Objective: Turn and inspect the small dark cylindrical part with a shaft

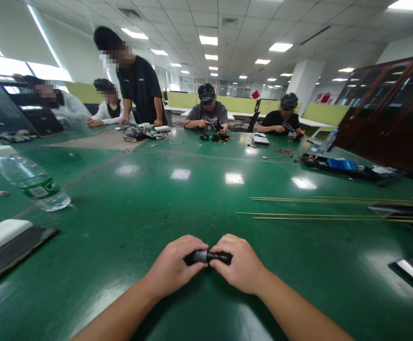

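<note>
Your left hand (172,264) pinches the grey body of a small black-and-grey cylindrical tool (201,256), thumb below and fingers above. Your right hand (242,265) has its thumb and fingers curled around the tool's thin dark end. The tool lies crosswise between your two hands, over the green table (145,213); you cannot tell whether it touches the surface.

To the right of the tool and farther off lie several thin golden rods (294,216); well to its right, nearer you, is a flat dark slab (412,274). Well to its left, a clear plastic bottle (38,182) leans beyond a white object (2,237). Far beyond the tool, a person in a grey shirt (208,113) sits handling dark parts.
</note>
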Demonstrator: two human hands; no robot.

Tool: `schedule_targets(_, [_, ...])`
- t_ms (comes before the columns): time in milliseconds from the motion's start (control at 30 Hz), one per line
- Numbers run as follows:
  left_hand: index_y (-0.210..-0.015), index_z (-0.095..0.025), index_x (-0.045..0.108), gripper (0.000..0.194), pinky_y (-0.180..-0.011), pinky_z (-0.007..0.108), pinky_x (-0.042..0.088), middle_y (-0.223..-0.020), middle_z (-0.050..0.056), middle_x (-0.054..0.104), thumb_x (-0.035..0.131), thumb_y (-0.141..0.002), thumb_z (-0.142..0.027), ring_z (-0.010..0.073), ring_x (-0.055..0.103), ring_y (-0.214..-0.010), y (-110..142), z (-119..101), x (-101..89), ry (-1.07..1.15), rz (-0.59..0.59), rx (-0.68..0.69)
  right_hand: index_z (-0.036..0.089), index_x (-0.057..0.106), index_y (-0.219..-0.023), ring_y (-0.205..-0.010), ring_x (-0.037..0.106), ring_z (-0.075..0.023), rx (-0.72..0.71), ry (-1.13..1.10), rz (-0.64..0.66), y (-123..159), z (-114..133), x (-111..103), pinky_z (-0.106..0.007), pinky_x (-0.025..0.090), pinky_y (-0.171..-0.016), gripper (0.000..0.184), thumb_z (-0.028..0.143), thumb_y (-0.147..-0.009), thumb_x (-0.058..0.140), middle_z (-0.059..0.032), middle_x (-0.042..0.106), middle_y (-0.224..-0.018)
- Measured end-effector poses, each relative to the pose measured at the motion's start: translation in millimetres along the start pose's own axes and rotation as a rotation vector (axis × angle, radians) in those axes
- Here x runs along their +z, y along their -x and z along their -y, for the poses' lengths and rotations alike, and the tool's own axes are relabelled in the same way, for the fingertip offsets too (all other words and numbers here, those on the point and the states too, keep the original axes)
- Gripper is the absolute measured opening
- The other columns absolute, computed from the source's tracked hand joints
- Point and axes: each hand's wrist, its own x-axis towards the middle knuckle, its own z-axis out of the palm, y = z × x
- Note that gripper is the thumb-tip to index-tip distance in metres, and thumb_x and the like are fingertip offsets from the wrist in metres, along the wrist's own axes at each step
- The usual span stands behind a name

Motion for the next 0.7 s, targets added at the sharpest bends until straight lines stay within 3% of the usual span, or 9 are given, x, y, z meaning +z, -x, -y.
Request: schedule_targets(700, [-0.110,-0.023,0.068,0.028,-0.089,0.034,0.052,-0.104,0.006,0.069,0.073,-0.082,-0.020,0.0201,0.064,-0.097,4.0,-1.2,-1.2,0.014,-0.036,0.017,0.023,0.073,-0.095,-0.082,0.061,-0.0184,-0.013,0.003,0.014,0.1,4.5,-1.7,-0.031,0.044,-0.076,0.011,0.021,-0.084,0.071,-0.0018,0.068,-0.086])
